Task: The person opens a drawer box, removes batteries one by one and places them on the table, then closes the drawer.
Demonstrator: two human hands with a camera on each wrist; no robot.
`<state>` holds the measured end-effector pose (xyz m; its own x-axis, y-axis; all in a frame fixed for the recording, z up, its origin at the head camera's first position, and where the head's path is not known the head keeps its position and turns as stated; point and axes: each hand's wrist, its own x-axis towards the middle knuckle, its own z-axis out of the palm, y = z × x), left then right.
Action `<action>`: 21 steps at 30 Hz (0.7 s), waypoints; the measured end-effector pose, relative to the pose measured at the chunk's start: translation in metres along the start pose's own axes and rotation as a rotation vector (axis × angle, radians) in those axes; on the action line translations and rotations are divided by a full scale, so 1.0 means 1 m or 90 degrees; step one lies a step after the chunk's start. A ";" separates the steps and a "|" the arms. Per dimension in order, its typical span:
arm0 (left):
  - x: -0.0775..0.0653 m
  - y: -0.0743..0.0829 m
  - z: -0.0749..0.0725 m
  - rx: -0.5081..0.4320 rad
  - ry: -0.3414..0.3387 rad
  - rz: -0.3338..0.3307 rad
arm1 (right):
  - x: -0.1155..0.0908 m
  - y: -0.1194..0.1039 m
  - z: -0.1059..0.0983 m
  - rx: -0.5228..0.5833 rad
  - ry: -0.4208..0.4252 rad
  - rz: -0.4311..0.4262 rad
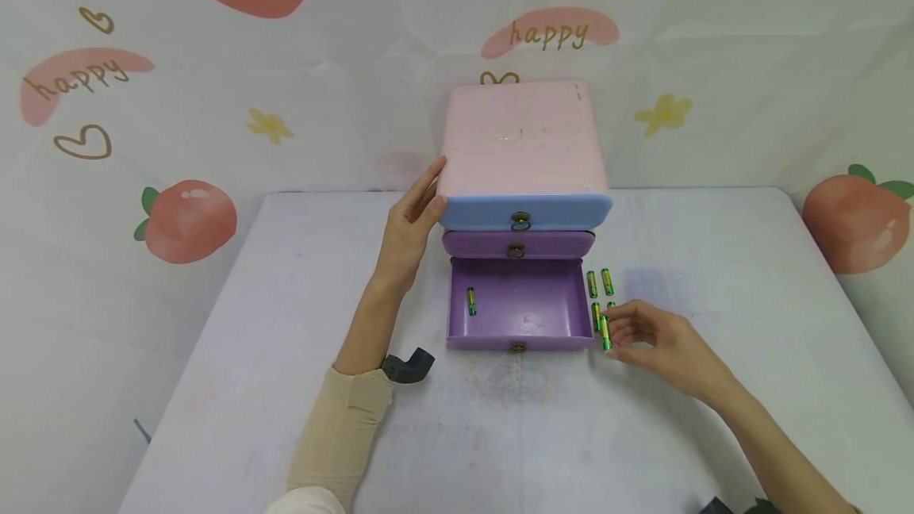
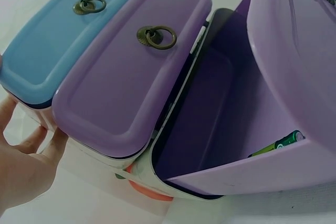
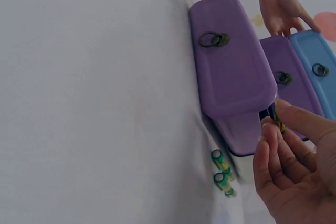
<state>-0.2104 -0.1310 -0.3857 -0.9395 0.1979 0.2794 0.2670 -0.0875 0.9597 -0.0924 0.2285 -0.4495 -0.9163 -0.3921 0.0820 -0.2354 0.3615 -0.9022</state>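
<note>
A small drawer cabinet (image 1: 524, 141) has a pink top, a blue upper drawer (image 1: 478, 214) and a purple middle drawer (image 1: 478, 244). Its purple bottom drawer (image 1: 531, 300) is pulled out, and one green-and-yellow battery (image 1: 471, 301) lies inside at the left. My left hand (image 1: 405, 244) rests against the cabinet's left side, fingers extended. Just right of the pulled-out drawer, my right hand (image 1: 660, 343) pinches a battery (image 1: 605, 333) between thumb and fingers. Several more batteries (image 1: 592, 284) are on the table beside the drawer, one partly hidden by the right fingers.
The cabinet stands on a white table (image 1: 500, 435) near its back edge. Behind hangs a pale cloth (image 1: 371, 62) printed with peaches, hearts and flowers. Each front carries a ring pull, such as the blue drawer's ring (image 1: 520, 220). A black strap mount (image 1: 408, 366) is on the left wrist.
</note>
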 end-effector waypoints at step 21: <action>-0.002 -0.001 0.000 0.002 -0.002 0.006 | -0.014 0.024 0.012 0.025 0.003 0.013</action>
<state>-0.2090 -0.1308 -0.3870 -0.9363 0.1997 0.2889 0.2768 -0.0871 0.9570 -0.0817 0.2328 -0.4772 -0.9222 -0.3812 0.0649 -0.2036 0.3360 -0.9196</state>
